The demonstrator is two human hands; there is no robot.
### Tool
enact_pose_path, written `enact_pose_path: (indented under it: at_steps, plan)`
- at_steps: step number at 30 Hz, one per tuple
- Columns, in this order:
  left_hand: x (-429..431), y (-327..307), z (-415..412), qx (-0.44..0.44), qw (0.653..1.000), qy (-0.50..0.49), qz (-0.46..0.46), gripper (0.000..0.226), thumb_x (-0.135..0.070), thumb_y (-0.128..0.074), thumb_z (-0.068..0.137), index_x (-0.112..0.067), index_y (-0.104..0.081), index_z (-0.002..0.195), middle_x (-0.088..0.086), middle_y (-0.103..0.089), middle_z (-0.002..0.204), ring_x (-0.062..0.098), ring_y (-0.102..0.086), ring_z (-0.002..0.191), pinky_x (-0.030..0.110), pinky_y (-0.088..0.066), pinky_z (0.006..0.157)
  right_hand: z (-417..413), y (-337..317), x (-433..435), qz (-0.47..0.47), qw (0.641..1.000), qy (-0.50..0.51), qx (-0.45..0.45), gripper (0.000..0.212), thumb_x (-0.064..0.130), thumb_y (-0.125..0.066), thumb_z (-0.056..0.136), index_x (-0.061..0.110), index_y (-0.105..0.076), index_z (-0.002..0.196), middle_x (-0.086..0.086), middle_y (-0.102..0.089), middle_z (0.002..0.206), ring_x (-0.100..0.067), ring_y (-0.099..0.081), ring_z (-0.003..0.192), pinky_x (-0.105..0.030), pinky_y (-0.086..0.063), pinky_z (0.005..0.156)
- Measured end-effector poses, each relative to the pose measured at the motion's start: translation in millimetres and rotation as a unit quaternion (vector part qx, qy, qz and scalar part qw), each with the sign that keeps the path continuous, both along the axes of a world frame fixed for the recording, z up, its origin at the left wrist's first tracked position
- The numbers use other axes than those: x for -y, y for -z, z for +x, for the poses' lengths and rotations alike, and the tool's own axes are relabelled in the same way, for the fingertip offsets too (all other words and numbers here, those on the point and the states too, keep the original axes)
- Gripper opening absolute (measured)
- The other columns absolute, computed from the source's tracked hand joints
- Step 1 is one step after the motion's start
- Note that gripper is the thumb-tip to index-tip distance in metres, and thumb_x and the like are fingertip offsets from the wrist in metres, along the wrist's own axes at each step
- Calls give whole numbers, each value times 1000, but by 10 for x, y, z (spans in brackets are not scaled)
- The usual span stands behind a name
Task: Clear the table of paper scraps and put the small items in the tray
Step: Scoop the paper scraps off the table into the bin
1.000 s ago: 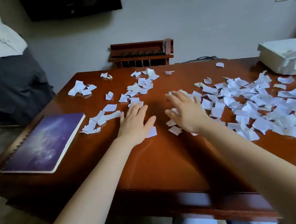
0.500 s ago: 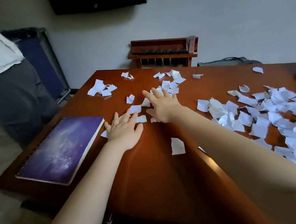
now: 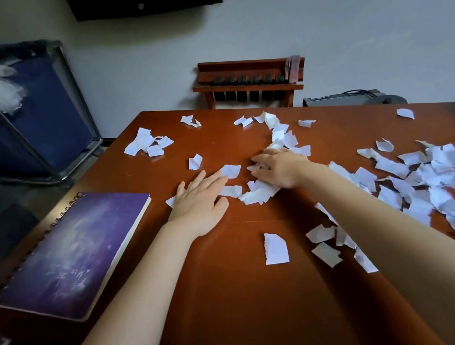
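Paper scraps (image 3: 259, 194) lie bunched in a small heap under the right hand (image 3: 282, 168), whose fingers (image 3: 259, 166) bend down over them; blur hides whether they clutch any piece. Just left of those fingers the left hand (image 3: 198, 203) lies flat, palm down, its fingers straight and slightly spread, the tips touching a single scrap (image 3: 231, 171). A narrow strip of bare wood separates the two hands. Beyond the fingertips, a folded scrap (image 3: 195, 161) stands alone, and farther out a loose cluster (image 3: 147, 144) sits near the far left corner of the table (image 3: 240, 303). More pieces trail from the right fingers toward the far edge. Behind the fingers, toward the person, a lone torn piece (image 3: 275, 248) lies on a wide stretch of bare wood between the forearms. Right of the right arm a dense scatter (image 3: 443, 184) runs to the picture's edge. Left of the left hand, well apart, a purple spiral notebook (image 3: 76, 254) lies along the table's left edge. Past the far edge stands a wooden rack (image 3: 251, 80).
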State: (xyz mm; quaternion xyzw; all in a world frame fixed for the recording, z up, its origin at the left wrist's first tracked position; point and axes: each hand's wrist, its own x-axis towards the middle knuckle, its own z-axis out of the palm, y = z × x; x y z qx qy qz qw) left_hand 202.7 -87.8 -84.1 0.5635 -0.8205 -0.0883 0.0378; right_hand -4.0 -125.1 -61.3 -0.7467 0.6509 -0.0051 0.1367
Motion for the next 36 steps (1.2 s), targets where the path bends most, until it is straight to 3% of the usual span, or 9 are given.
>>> enact_pose_path:
  at_steps: [3,5,8,11,20,23,27,30,36]
  plan:
    - [-58,-99,-148,-89,996,-1,26,47,-27,-32,99,-36,-27,145,-8,-19,157,15,-7,147,47,-10,120,-115,-25,-118,-26,998,25,46,52,51,-35,97,27,-34,144,-4,-44,145,-30,-38,133,-46,-37,105]
    - [-54,-197,-224,-129,991,-14,17,44,-26,-34,100,-35,-33,142,-6,-24,155,18,-12,146,44,-14,117,-123,-67,-153,-62,997,29,40,51,47,-38,97,28,-31,144,-6,-48,141,-31,-39,132,-48,-37,106]
    - [90,-300,-206,-138,989,-14,-58,40,-26,-36,99,-28,-44,138,-7,-36,150,12,-23,142,37,-18,117,-82,-148,-56,-104,994,26,33,52,43,-39,98,29,-27,146,-2,-41,148,-32,-27,139,-56,-23,113]
    - [364,-350,-60,-147,982,-50,-103,37,-26,-36,99,-21,-52,132,-3,-46,143,14,-34,137,34,-27,114,28,-208,173,-115,992,15,44,52,41,-39,98,30,-26,147,-2,-39,149,-32,-28,139,-57,-24,111]
    - [1474,-245,653,-93,968,-198,-122,47,1,-38,95,-19,-48,136,1,-39,149,22,-33,138,38,-29,113,565,-161,1077,-115,990,-74,-12,53,39,-41,99,28,-25,148,-3,-24,157,-29,-16,146,-57,-14,116]
    - [1811,-202,801,-50,967,-224,-110,43,-15,-38,98,-26,-43,139,-3,-29,154,22,-18,144,49,-18,117,732,-133,1446,-120,990,-74,-4,55,38,-41,99,27,-24,149,-3,-21,158,-27,-15,147,-54,-12,116]
    - [2025,-54,858,-11,974,-224,-10,47,-39,-27,100,-33,-24,147,-2,-11,159,23,-2,147,53,-6,116,962,-38,1875,-123,989,-84,16,55,35,-43,98,25,-24,149,-2,-19,159,-25,-16,146,-51,-16,117]
    - [2037,56,844,27,975,-222,0,55,-55,-15,96,-38,-12,148,-3,-4,160,24,3,147,52,-1,116,1144,-6,2112,-121,987,-103,35,59,38,-45,96,28,-22,150,-1,-15,160,-25,-13,147,-50,-15,117]
    - [2031,63,826,58,975,-214,-1,59,-60,-10,94,-38,-6,148,-5,0,160,26,7,147,54,0,115,1222,101,2237,-48,993,-109,-7,60,57,-29,96,34,-18,150,4,-10,161,-24,-2,149,-57,1,116]
